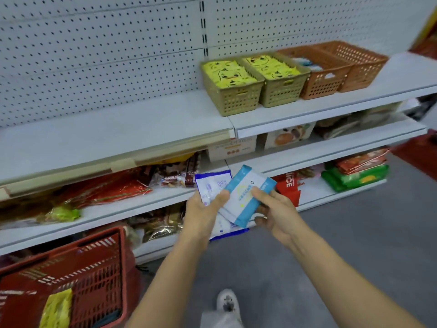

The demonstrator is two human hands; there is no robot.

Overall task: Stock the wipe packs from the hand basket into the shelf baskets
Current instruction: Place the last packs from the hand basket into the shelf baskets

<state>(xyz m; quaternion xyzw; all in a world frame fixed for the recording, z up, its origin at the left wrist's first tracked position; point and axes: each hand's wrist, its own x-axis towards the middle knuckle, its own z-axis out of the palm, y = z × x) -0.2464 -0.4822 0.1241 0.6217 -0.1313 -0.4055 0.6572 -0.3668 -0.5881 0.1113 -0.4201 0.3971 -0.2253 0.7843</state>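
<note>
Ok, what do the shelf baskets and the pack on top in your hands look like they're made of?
Shelf baskets: look like rigid moulded plastic, matte olive and orange, with a regular grid of punched holes. Top pack: seems a soft plastic film, white with light blue ends, slightly glossy, held between the left hand and right hand.

Both bare forearms reach forward, hands close together at mid-height; the left hand (205, 209) has its thumb pressed on top, the right hand (275, 210) curls its fingers underneath, each gripping wipe packs (246, 194)
</note>
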